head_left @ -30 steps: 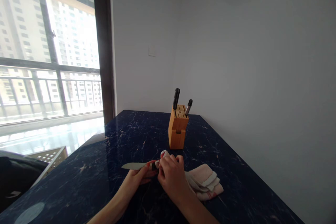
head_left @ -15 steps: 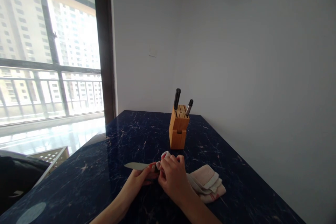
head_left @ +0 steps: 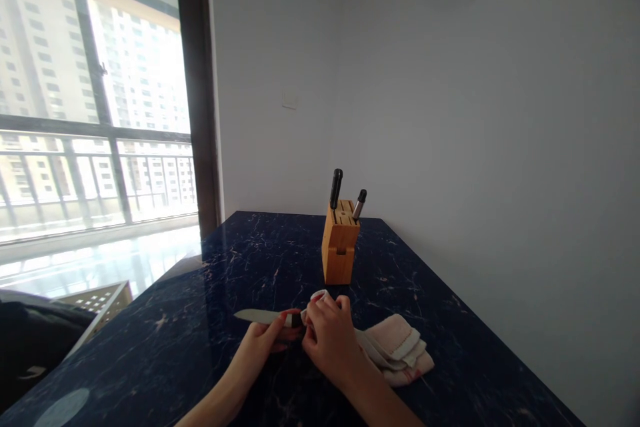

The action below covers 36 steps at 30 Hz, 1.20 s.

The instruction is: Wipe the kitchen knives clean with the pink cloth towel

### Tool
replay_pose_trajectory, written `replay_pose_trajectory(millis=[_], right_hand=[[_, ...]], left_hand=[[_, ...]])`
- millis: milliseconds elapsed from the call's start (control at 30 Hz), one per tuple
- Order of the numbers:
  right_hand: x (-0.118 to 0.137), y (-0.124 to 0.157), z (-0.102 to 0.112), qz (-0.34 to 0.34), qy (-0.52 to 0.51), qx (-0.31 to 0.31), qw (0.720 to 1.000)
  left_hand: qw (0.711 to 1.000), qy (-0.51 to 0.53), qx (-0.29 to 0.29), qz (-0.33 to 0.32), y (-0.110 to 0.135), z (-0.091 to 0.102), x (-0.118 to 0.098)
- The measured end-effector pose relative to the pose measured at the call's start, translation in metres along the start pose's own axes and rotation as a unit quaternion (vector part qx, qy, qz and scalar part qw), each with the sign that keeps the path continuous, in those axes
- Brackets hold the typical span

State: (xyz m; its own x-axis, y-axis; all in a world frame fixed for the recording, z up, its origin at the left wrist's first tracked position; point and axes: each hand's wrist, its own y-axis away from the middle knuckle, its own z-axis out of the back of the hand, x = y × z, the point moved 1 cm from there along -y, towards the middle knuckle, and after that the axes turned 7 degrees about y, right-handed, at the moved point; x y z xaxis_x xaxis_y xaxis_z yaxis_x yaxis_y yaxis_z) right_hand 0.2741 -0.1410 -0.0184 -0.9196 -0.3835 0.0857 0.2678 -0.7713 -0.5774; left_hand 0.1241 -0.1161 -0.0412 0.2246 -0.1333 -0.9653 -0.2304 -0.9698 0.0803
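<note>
A knife (head_left: 257,315) with a pale blade lies pointing left just above the dark marble table (head_left: 225,280). My left hand (head_left: 265,340) is closed round it near where blade meets handle. My right hand (head_left: 327,340) is closed on a pinkish white cloth (head_left: 395,347), pressing a bunched part of it against the knife's handle end. The rest of the cloth lies folded on the table to the right. Behind the hands stands a wooden knife block (head_left: 340,250) with two dark handles sticking out.
A grey wall runs along the table's right side and back. A tall window with a dark frame (head_left: 197,93) fills the left. A perforated metal basket (head_left: 95,300) and a dark object sit low at the left, beside the table's edge.
Hands, knife and cloth stay almost where they were. The right hand has shifted slightly right along the knife, and the view has swayed a little.
</note>
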Motion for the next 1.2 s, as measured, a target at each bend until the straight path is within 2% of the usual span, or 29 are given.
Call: replay_pose_trajectory(millis=[167, 400, 633, 867, 1000, 1200], right_hand=[[0.004, 0.000, 0.001, 0.028, -0.037, -0.003, 0.999], [-0.009, -0.001, -0.006, -0.022, 0.002, 0.005, 1.000], [-0.021, -0.002, -0.010, -0.068, 0.047, 0.019, 0.996], [-0.028, 0.001, -0.011, -0.114, 0.063, 0.008, 0.991], [-0.029, 0.000, -0.012, -0.111, 0.046, 0.001, 0.993], [-0.017, -0.001, -0.009, -0.066, -0.012, -0.024, 0.997]], left_hand=[[1.000, -0.001, -0.004, 0.000, -0.002, 0.001, 0.002], [1.000, 0.017, -0.021, -0.003, 0.003, -0.001, -0.005], [1.000, 0.004, -0.024, 0.007, 0.001, 0.002, -0.003], [0.999, 0.004, -0.033, 0.005, 0.002, 0.003, -0.003], [1.000, 0.006, -0.030, 0.000, 0.003, 0.002, -0.004], [1.000, -0.025, -0.005, -0.016, 0.001, 0.000, -0.002]])
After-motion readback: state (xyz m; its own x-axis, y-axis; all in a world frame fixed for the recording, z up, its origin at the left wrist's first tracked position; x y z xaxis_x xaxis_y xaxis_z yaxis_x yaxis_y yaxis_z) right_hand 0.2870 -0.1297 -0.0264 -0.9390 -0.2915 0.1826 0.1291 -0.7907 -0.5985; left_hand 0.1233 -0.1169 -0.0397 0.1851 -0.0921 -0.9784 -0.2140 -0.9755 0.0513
